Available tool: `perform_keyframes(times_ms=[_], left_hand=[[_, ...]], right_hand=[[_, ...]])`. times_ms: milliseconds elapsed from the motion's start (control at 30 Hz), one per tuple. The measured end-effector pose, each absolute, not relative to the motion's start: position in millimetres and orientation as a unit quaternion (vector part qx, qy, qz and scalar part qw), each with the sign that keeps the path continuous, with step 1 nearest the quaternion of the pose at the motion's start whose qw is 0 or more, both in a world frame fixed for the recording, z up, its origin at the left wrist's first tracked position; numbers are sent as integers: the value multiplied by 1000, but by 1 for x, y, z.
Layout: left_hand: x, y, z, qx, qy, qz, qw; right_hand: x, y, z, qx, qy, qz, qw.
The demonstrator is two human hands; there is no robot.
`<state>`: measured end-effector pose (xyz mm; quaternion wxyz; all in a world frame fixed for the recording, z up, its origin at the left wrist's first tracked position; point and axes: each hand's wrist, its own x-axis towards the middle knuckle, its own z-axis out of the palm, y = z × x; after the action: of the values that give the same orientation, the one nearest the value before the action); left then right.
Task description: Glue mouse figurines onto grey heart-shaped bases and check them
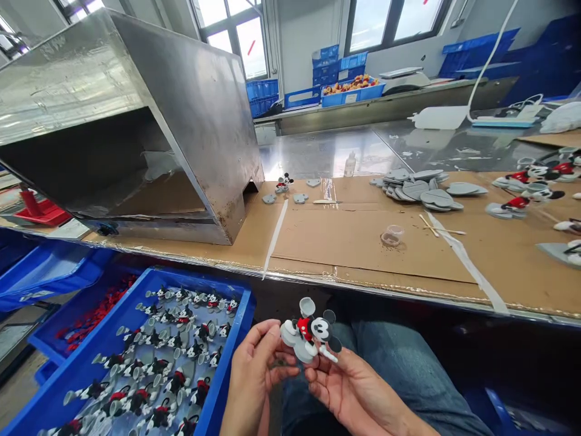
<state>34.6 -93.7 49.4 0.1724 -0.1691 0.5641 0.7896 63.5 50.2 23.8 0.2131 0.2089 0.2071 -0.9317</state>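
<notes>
Closest to the camera, a Mickey Mouse figure with grey discs attached is being held in a narrow grip above a denim-covered lap, pinched by the fingers of the left hand and cradled on the curled fingers of the right hand. At far left, red pieces are being contained in a blue crate, and beside it, rows of similar figures are being carried in a blue tray.

Beyond them, a large stainless-steel hood is being supported at the left end of a cardboard-covered table. A small figure is being kept just beside the hood, while a heap of grey discs, a clear plastic cup, wooden sticks and a strip of white tape are being spread across the cardboard, with further figures at right. Along the back of the room, stacked blue crates, a tray of colourful pieces and a weighing scale are being lit by tall windows.
</notes>
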Motion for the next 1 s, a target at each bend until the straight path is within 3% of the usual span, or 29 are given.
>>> perform_keyframes(times_ms=[300,1000], left_hand=[[7,-96,49,-137,556,767,290],[20,-99,53,-106,551,786,261]], right_hand=[[62,48,32,276,187,-910,246],[57,53,29,208,296,-912,192]])
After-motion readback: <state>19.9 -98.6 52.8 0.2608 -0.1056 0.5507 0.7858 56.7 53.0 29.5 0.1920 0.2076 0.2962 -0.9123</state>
